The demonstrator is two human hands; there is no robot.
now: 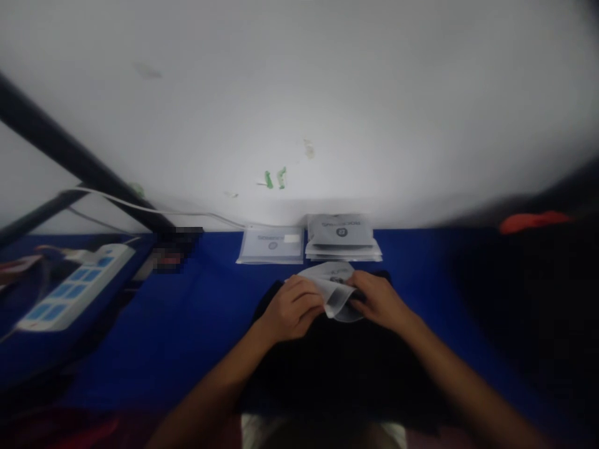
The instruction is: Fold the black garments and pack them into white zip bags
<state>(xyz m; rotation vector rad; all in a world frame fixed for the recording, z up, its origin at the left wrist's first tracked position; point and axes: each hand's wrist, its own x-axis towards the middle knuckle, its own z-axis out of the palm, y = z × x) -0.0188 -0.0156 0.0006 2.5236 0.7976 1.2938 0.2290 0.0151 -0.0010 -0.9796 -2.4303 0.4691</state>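
A translucent plastic bag (327,274) with dark print is between my two hands, its near edge folded and bent. My left hand (296,307) is closed on the bag's left side, fingers curled toward its edge. At the bag's right side, my right hand (377,299) pinches it, with the thumb and fingers partly inside or behind the film; I cannot tell which. Beneath both hands lies a large black cloth-like item (327,368). Just beyond stand a stack of printed bags (341,234) and, to its left, one flat printed bag (272,246).
The blue surface (187,330) meets a pale wall (397,125) at the back. On the left lie a white power strip (77,287) and a white cable (187,213), beside a dark metal frame (84,149). A red-orange item (533,221) is at the far right.
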